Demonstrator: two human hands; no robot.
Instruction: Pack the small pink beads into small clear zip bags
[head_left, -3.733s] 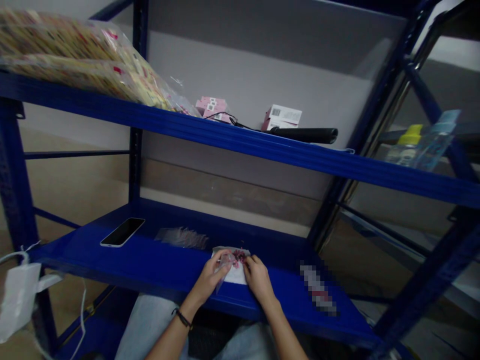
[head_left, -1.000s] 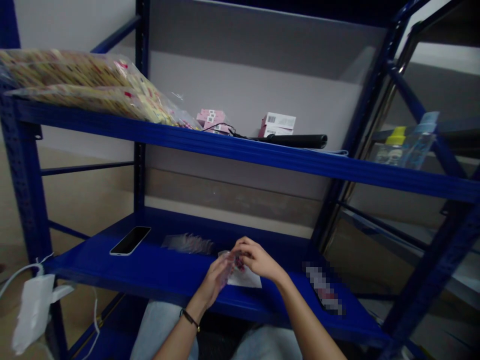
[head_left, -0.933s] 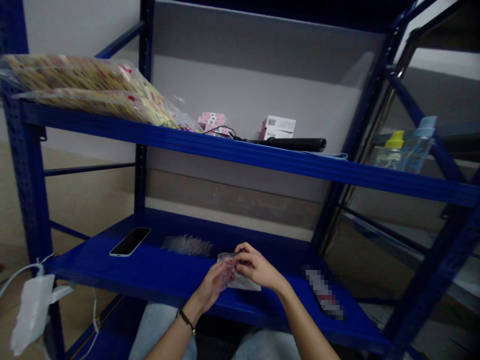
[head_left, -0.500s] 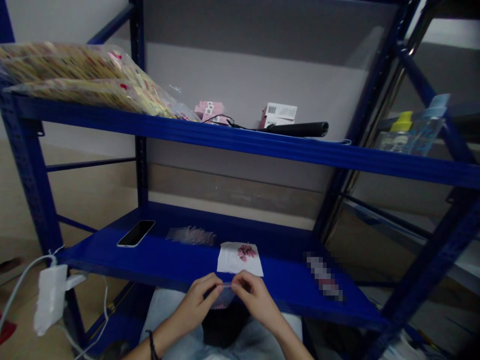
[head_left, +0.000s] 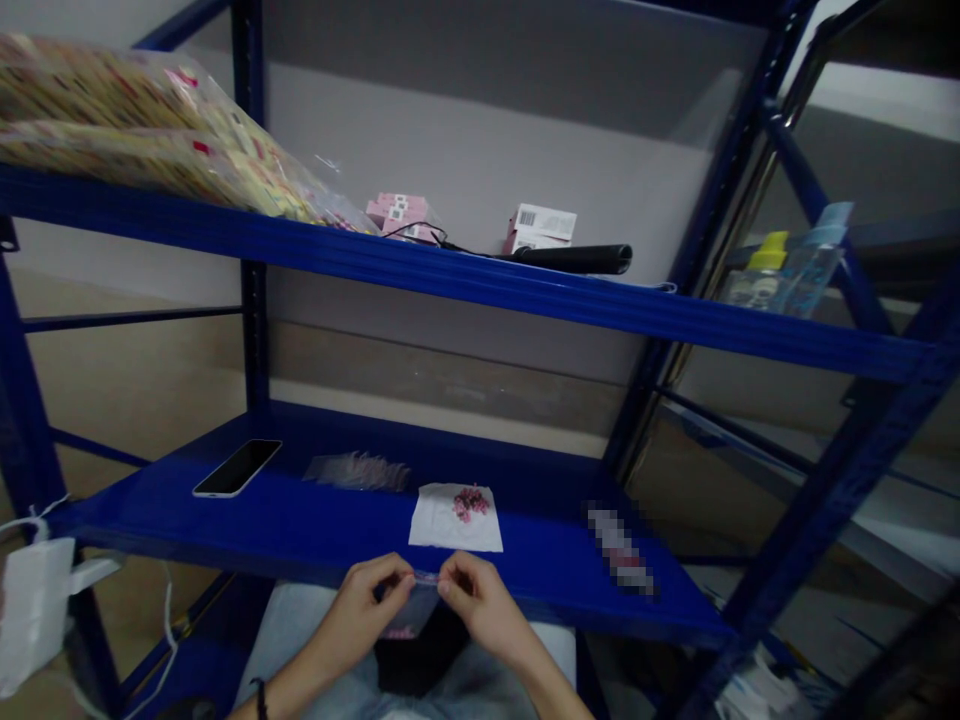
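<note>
Between my two hands hangs a small clear plastic bag (head_left: 414, 606) with some pink bits at its bottom. My left hand (head_left: 375, 595) pinches the bag's top edge at one corner. On the other corner, the thumb and fingers of my right hand (head_left: 472, 598) are closed in the same way. Just beyond my hands, on the blue shelf, lies a white sheet of paper (head_left: 435, 522) with a little heap of small pink pieces (head_left: 470, 503) on it. Left of the paper is a pile of clear packets (head_left: 364, 470).
A phone (head_left: 238, 468) lies on the lower shelf (head_left: 315, 530) at left, a blurred-out item (head_left: 619, 550) at right. Above, the upper shelf bears bulging bags (head_left: 150, 130), pink boxes (head_left: 401, 212), a black tube (head_left: 577, 259) and bottles (head_left: 765, 270). A white power strip (head_left: 34, 610) hangs at left.
The view has shifted, so the shelf and my hands appear farther left. Both hands still grip the bag's top edge, with the fingertips slightly farther apart.
</note>
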